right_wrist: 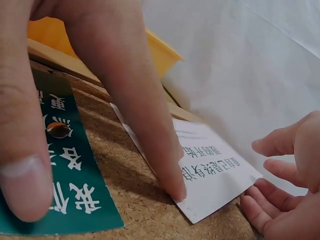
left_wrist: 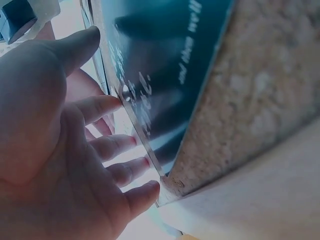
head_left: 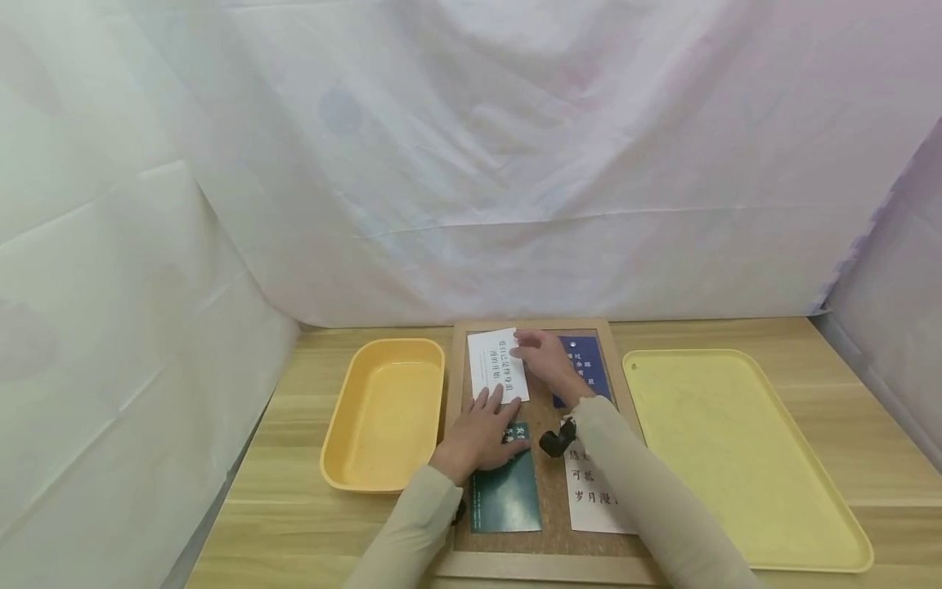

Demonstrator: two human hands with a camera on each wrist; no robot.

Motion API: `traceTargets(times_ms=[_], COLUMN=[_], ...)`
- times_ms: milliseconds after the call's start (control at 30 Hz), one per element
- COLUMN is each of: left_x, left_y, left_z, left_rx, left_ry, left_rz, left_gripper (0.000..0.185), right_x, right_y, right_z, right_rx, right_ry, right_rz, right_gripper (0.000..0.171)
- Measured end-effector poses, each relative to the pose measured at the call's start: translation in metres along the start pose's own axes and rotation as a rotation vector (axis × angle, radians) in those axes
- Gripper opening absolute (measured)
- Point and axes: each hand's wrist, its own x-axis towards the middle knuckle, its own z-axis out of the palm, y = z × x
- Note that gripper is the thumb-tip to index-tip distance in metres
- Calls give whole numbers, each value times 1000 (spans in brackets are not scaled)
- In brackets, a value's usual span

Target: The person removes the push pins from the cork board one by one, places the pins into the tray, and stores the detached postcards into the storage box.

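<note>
A white card [head_left: 495, 370] printed with Chinese characters lies on the upper left of a cork board [head_left: 552, 499] with a wooden frame. My left hand [head_left: 482, 433] has straight fingers pressing on the card's lower edge; its thumb reaches over a dark green card [head_left: 506, 495] below. Its underside shows in the left wrist view. At the white card's upper right corner, my right hand [head_left: 546, 360] holds the edge with bent fingertips. In the right wrist view, the white card [right_wrist: 215, 172] has that corner among the right fingers. A round, shiny pin [right_wrist: 59, 130] sits on the green card.
Under my right forearm lie a dark blue card [head_left: 585, 360] with a pin at its top and, lower, a pale pink card [head_left: 592, 499]. An orange-yellow tray [head_left: 334, 425] stands left of the board, a flat yellow tray [head_left: 809, 483] right. White cloth [head_left: 471, 164] hangs behind.
</note>
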Motion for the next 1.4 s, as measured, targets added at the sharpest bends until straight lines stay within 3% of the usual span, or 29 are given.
traceTargets(times_ms=[400,800,1133,1400], left_x=[-2,-4,-5,-6], left_y=[-7,-11,-15,-17], left_z=[2,1,2,2], left_rx=[-60,-21,11,5], left_ry=[23,53,79,101], left_rz=[28,61,87,100], left_gripper=[64,60,59,58], right_x=[6,6,5,7], right_y=[3,9,16,23], right_z=[1,-1,-1,-3], right_rx=[-6,-69,-4,-20], right_ry=[-6,-65,-142,-182], right_rz=[-9,-126,-186,-235], right_gripper=[47,44,48,47])
